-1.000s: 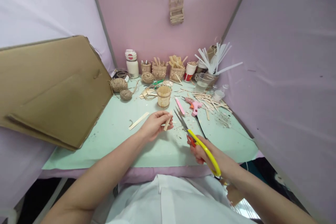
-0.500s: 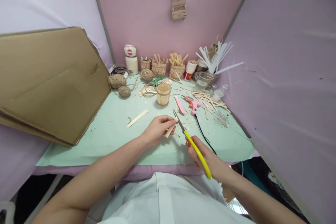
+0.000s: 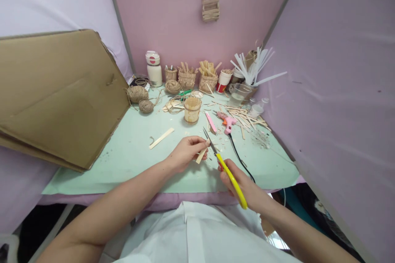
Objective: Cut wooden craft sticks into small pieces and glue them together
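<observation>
Between the thumb and fingers of my left hand (image 3: 191, 152) is a flat wooden stick (image 3: 201, 156), tilted, with its lower end sticking out below. My right hand (image 3: 233, 181) is closed around the yellow handle of a pair of scissors (image 3: 230, 174). The blades lie at the upper end of the stick, close to my left fingertips; whether they bite into the wood I cannot tell. Beyond my hands stands a small round wooden cup (image 3: 192, 111) with bands around it. Another flat stick (image 3: 161, 138) lies on the table to the left.
A pink glue gun (image 3: 229, 123) with a black cord and a pink cutter (image 3: 211, 122) lie ahead of my right hand. Loose sticks (image 3: 247, 117) are scattered at the right. Twine balls (image 3: 137, 94), stick-filled baskets (image 3: 208, 82) and a cardboard sheet (image 3: 64, 102) stand around the table.
The scissors have come left and their blades have closed in on the stick's upper end. My left hand has shifted slightly right with the stick. The view has tilted a little.
</observation>
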Demonstrator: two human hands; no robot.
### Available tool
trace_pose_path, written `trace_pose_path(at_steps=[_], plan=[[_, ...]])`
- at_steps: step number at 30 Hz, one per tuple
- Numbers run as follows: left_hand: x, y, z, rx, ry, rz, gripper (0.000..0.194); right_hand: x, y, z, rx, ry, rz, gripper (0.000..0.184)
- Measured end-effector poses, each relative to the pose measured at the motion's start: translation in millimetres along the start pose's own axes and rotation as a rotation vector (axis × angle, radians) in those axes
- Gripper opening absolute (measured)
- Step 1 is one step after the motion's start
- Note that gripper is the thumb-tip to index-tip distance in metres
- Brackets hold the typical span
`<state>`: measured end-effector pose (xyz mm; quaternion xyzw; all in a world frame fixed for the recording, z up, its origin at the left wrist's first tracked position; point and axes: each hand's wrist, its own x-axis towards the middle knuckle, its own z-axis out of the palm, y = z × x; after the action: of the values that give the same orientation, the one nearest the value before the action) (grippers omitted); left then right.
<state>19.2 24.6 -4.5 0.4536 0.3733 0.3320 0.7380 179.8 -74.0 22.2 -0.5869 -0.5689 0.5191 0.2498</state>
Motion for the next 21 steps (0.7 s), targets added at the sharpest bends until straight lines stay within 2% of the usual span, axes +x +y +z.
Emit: trace_pose_path(at_steps=[10,21], plan=[[-1.2,0.7,1.1,-0.014,-0.019,-0.009,0.033,-1.0,0.4,-0.2,0.009,-0.017,0.017,0.043],[-4.3,5.7,-2.5,-0.005,-0.097,-0.051,0.03,-5.7,7.5,-1.4,0.107,-0.041,0.024,0.034]])
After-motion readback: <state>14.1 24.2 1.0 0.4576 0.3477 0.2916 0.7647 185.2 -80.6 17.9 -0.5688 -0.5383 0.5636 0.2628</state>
